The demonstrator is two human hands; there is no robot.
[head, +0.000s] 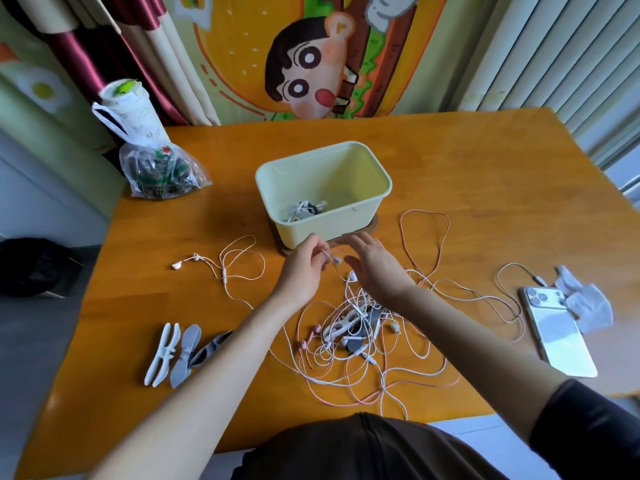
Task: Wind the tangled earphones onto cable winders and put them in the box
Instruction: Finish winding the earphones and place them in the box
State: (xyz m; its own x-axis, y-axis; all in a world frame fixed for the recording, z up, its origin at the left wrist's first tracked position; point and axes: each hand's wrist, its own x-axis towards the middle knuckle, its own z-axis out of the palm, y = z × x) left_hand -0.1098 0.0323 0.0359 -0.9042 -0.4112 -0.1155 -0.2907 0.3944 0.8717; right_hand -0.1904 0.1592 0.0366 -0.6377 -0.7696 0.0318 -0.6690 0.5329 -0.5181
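Observation:
A tangle of white and pink earphones [360, 337] lies on the wooden table [485, 188], with white and grey cable winders mixed into it. My left hand [301, 268] pinches a thin earphone cable with an earbud [336, 260] lifted just in front of the pale yellow box [322, 188]. My right hand [377, 268] hovers beside it with fingers spread, holding nothing. The box holds wound earphones [304, 210]. Three spare winders [180, 353], white, grey and dark, lie at the front left. A separate earphone [221, 261] is stretched out left of my hands.
A phone [554, 330] with a cable plugged in and a crumpled tissue [581, 303] lie at the right. A plastic bag [159, 168] and a cup [128, 105] stand at the back left corner. A pink cable loop [426, 244] lies right of the box.

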